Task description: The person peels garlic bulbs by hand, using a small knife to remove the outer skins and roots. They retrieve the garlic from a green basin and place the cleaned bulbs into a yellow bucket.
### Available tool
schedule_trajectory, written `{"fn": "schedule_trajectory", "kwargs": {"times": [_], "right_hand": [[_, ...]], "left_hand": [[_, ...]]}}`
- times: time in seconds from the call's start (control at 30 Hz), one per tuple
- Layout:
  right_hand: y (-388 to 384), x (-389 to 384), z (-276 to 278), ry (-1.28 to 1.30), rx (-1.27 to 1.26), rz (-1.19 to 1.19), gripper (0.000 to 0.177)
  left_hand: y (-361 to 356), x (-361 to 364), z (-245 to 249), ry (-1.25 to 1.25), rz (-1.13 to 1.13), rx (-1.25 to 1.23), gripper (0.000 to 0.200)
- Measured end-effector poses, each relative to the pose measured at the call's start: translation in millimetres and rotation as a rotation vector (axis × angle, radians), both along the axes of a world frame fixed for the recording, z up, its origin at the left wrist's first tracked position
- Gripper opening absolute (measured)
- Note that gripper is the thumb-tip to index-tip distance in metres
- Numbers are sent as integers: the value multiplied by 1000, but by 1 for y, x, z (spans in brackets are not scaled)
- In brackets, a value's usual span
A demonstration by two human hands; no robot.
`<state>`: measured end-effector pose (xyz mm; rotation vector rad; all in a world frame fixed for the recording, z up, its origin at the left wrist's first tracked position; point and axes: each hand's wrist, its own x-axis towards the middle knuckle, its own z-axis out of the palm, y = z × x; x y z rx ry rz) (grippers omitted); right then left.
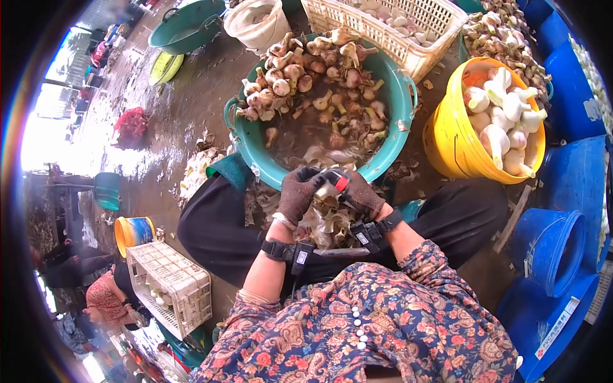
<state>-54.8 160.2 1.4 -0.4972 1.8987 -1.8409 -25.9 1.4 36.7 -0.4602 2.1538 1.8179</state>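
My left hand (299,195), in a dark brown glove, is closed with its fingertips at a garlic bulb (328,190) that is mostly hidden. Gloved alike, my right hand (357,194) meets it there, fingers closed on the same bulb. A small red piece (341,184) shows at the right index finger; I cannot tell whether it is a wrap or a tool's handle. Below both hands lies a heap of garlic skins (324,223) in my lap. Just beyond them stands a green tub (391,156) with murky water and many unpeeled garlic bulbs (287,73).
To the right stands a yellow bucket (440,143) of white garlic bulbs (504,124). A cream crate (418,60) and a white bucket (255,29) are behind the tub. A blue bucket (549,249) lies right; another crate (172,287) and a person (108,293) are left.
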Motion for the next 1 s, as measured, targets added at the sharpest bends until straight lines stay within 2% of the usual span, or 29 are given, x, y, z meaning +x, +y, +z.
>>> {"fn": "schedule_trajectory", "kwargs": {"times": [0.03,0.07,0.13,0.17,0.2,0.23,0.27,0.33,0.4,0.47,0.53,0.57,0.6,0.67,0.7,0.73,0.8,0.83,0.87,0.93,0.97,1.0], "right_hand": [[4,1,5,-234,93,-4,36],[7,1,9,-234,95,-2,36],[12,-4,14,-434,-285,7,41],[12,-5,21,-619,-456,15,48],[13,-4,28,-618,-454,12,48],[14,-3,34,-645,-546,30,51],[14,-3,36,-671,-638,50,53],[13,-5,28,-580,-566,95,60],[10,-6,28,-310,-488,95,67],[5,-1,19,-273,-460,67,61],[2,2,10,385,132,-133,43],[-4,3,12,205,-65,-241,25],[-3,2,12,204,-65,-247,25],[3,-5,11,-683,-272,-330,31],[1,-7,-1,-699,-343,-367,33],[0,-9,-13,-821,-615,-447,30],[14,-11,-10,-867,-552,-393,32],[17,-12,-13,-868,-554,-395,32],[18,-14,-17,-892,-600,-337,33],[17,-14,-22,-917,-646,-277,33],[12,-14,-23,-985,-705,-314,33],[9,-13,-24,-1054,-764,-352,33]], "left_hand": [[0,-1,-4,-14,92,33,25],[0,0,-9,-27,187,65,19],[-14,2,-14,-60,202,121,23],[-17,7,-10,273,23,-173,25],[-18,12,-8,603,-161,-465,28],[-18,16,-8,580,-160,-410,36],[-18,17,-10,581,-157,-409,36],[-20,20,-13,495,-88,-342,42],[-29,17,-24,423,-90,-315,46],[-29,19,-29,424,-53,-293,40],[-26,18,-30,451,-36,-254,36],[-24,17,-28,476,-23,-214,31],[-25,17,-26,476,-29,-214,31],[-27,19,-17,321,122,137,19],[-30,26,-2,269,55,356,16],[-28,29,10,158,49,578,15],[-43,33,41,-3,-369,401,13],[-42,34,49,-153,-441,311,12],[-48,30,49,-310,-630,192,18],[-60,33,21,-322,-838,-52,26],[-61,35,19,-229,-865,-231,30],[-63,32,15,-231,-864,-233,30]]}}
